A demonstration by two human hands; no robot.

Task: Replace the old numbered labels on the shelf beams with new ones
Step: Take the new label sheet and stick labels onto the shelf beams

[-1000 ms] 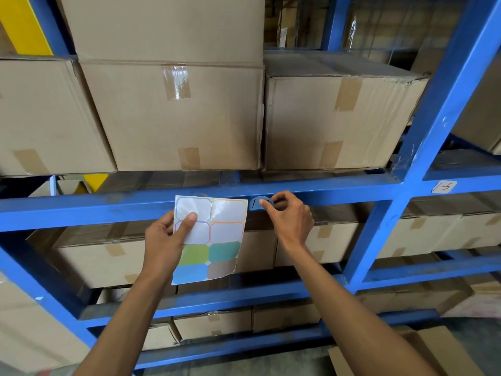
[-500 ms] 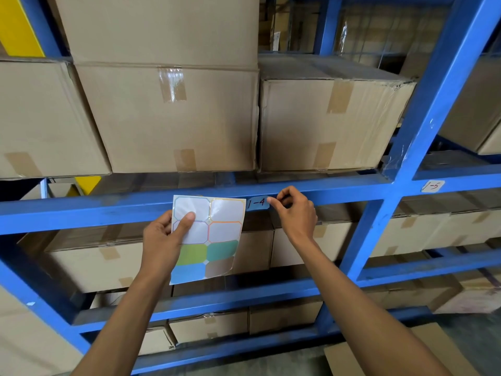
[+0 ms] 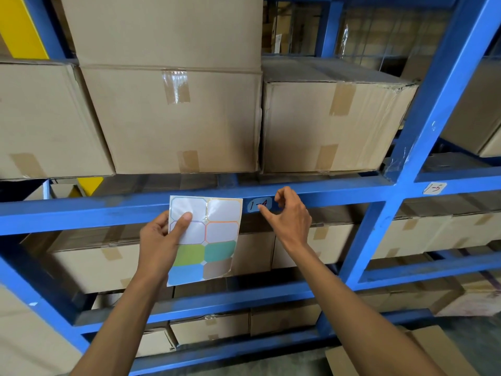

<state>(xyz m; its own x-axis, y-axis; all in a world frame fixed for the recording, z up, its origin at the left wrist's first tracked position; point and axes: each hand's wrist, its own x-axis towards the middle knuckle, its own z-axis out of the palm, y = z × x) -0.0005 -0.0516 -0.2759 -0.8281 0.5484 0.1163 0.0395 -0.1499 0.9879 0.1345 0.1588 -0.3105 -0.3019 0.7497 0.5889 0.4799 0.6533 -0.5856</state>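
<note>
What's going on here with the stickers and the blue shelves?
A person is relabelling warehouse racking. Their left hand holds a sticker sheet with four coloured stickers left on it. Their right hand is open at a blue label marked 1-4 stuck on the blue beam. A white label marked 1-5 sits further right.

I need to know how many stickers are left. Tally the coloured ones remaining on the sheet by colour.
On the sticker sheet:
Green sticker: 1
Teal sticker: 1
Blue sticker: 1
Brown sticker: 1
Total: 4
</note>
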